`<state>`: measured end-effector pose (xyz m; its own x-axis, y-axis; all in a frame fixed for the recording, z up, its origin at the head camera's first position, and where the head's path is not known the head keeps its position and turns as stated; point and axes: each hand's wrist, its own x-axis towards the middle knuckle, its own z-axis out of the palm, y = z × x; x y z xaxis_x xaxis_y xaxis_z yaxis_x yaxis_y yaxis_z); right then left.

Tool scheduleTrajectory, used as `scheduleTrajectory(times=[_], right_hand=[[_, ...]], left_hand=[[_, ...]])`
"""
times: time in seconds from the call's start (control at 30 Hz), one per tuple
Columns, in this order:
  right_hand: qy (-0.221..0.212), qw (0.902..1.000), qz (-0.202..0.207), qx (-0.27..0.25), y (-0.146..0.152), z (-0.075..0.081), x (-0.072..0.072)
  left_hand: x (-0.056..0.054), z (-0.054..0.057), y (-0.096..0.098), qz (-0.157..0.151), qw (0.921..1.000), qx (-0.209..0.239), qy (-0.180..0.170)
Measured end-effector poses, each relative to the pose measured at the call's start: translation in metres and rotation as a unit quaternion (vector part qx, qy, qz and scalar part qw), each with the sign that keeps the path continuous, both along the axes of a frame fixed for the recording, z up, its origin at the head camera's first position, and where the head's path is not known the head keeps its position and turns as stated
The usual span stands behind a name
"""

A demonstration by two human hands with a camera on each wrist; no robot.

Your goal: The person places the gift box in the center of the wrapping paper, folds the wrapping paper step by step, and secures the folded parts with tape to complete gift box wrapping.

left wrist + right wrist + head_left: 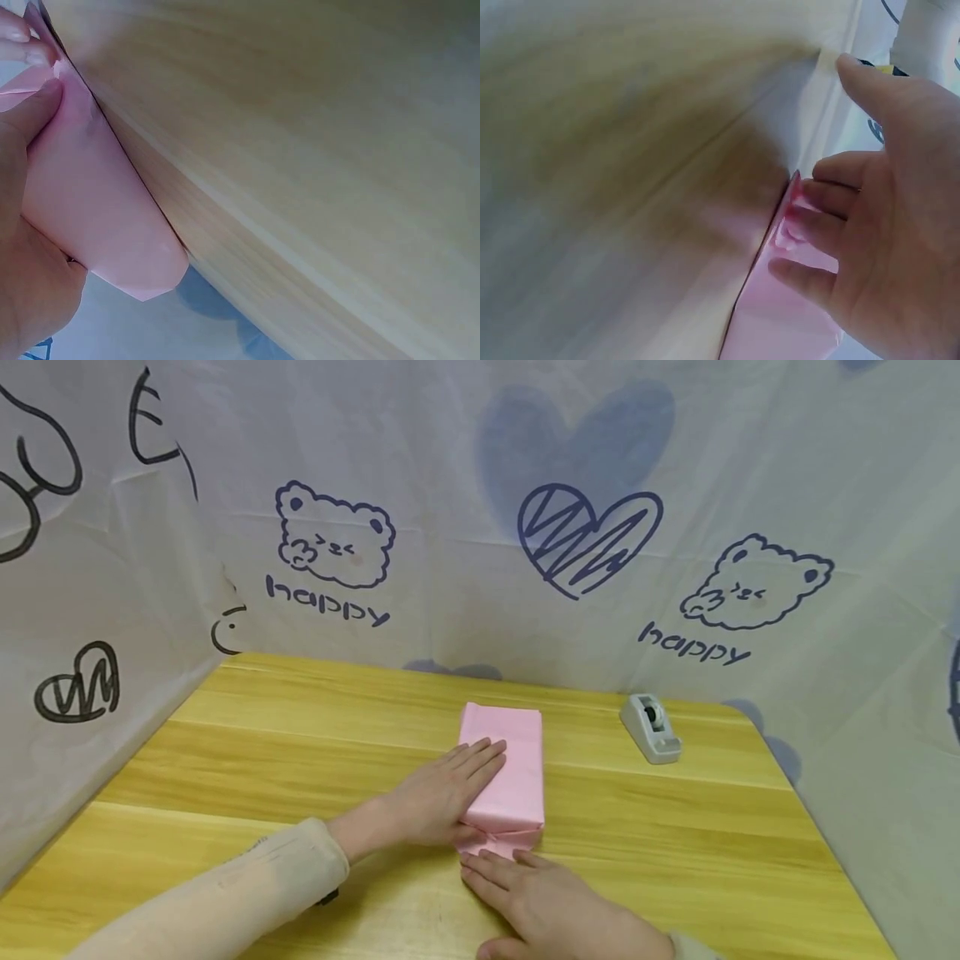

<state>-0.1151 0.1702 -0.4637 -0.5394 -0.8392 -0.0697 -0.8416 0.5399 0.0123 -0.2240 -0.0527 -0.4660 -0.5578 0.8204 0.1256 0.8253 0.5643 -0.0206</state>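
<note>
A box-shaped package wrapped in pink paper [519,768] lies on the wooden table, its long side running away from me. My left hand [438,797] rests on its top and left side with straight fingers, the thumb down by the near end. At that end a folded paper flap [521,842] sticks out toward me. The fingers of my right hand [555,906] are extended and touch this flap. In the left wrist view the left thumb [41,109] presses the pink paper near the fold. The right wrist view shows the right fingertips against the pink end [786,236].
A white tape dispenser [651,731] stands at the back right of the wooden table [675,827]. Behind and beside the table hangs a pale cloth [450,460] printed with bears, hearts and the word "happy".
</note>
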Motion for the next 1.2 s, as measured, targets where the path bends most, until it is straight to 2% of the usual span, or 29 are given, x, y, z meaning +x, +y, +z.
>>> scheduleTrajectory(times=[0.17, 0.37, 0.47, 0.8, 0.97, 1.2], right_hand=[[0.004, 0.9999, 0.013, 0.008, 0.0, -0.003, 0.0], [0.007, 0.9996, 0.026, -0.005, 0.002, -0.01, -0.003], [-0.004, 0.9995, 0.028, -0.015, 0.006, -0.011, -0.002], [-0.036, 0.9989, 0.014, -0.028, 0.015, -0.013, -0.003], [-0.026, 0.9992, 0.009, -0.03, 0.016, -0.014, -0.001], [-0.049, 0.9985, -0.01, -0.025, 0.016, -0.012, 0.0]], left_hand=[[0.0, 0.001, -0.001, -0.003, 1.0, 0.001, -0.008], [-0.001, 0.012, -0.006, -0.009, 0.9984, -0.024, -0.05], [0.0, 0.015, -0.006, -0.011, 0.9974, -0.04, -0.059], [-0.001, 0.013, -0.005, -0.02, 0.9983, -0.054, -0.001], [0.0, 0.014, -0.003, -0.011, 0.9978, -0.065, -0.009], [0.0, 0.013, -0.001, -0.01, 0.9979, -0.064, 0.0]])
